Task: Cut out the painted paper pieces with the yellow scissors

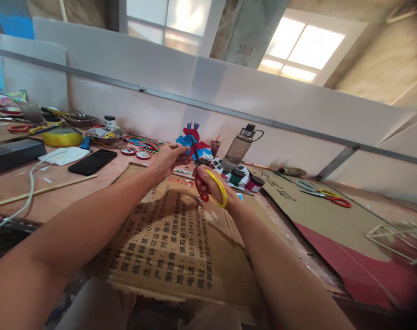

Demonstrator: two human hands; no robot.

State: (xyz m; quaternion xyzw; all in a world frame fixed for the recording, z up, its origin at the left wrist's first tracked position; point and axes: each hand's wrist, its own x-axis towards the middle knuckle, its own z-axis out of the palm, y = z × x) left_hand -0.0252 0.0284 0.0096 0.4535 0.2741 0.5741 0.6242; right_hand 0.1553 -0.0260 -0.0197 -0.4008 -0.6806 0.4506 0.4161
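My left hand (174, 158) pinches the edge of a red and blue cut-out piece (191, 137), held up above the far part of a cardboard sheet (167, 243). From the right, my right hand (208, 181) grips scissors (220, 188) with one yellow and one red handle loop. Their dark blades point up and away, against the piece. Whether the blades are parted is too small to tell.
Behind my hands stand a grey bottle (239, 149) and paint jars (254, 183). A black phone (93, 162), a yellow container (62, 136) and a metal bowl (107, 135) lie left. More scissors (327, 196) rest on brown board at right.
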